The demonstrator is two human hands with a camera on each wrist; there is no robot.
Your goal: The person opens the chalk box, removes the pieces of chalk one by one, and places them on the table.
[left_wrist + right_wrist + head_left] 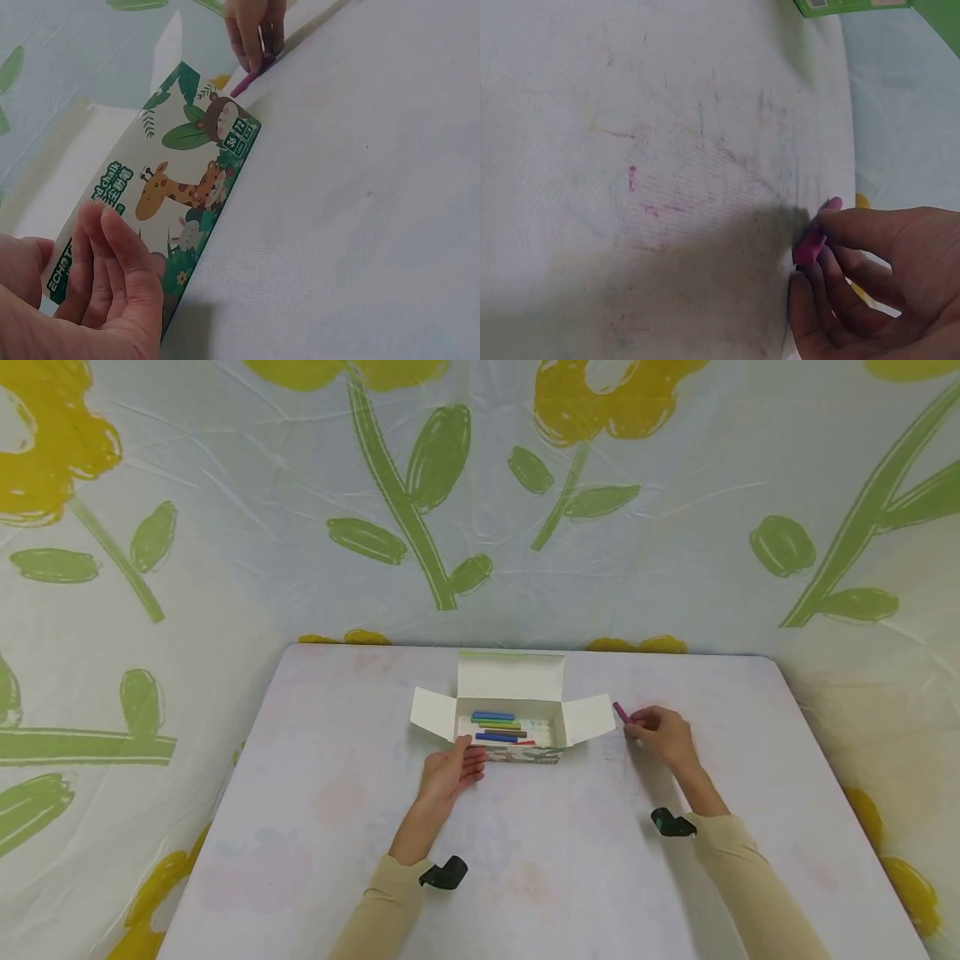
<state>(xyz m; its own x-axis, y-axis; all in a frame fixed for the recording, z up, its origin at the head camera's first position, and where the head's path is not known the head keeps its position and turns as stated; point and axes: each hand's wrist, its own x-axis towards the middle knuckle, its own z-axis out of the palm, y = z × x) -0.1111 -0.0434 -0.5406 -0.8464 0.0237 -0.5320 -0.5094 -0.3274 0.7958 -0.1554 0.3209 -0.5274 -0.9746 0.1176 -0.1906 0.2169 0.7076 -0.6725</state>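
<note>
An opened cardboard chalk box (536,756) stands on the table, its top and side flaps spread outward. Inside lie several chalk sticks (498,737) in blue, green, brown and red. My left hand (444,777) holds the box at its front left corner, thumb at the rim and fingers along the printed front (176,180). To the right of the box, my right hand (667,742) pinches a purple chalk stick (621,712) between thumb and fingers. In the right wrist view that purple chalk (810,246) is slanted close to the tabletop.
The pale table (570,877) carries faint coloured chalk smudges (652,210) to the right of the box. Behind the table hangs a cloth (675,568) printed with yellow flowers and green leaves, which also covers both sides.
</note>
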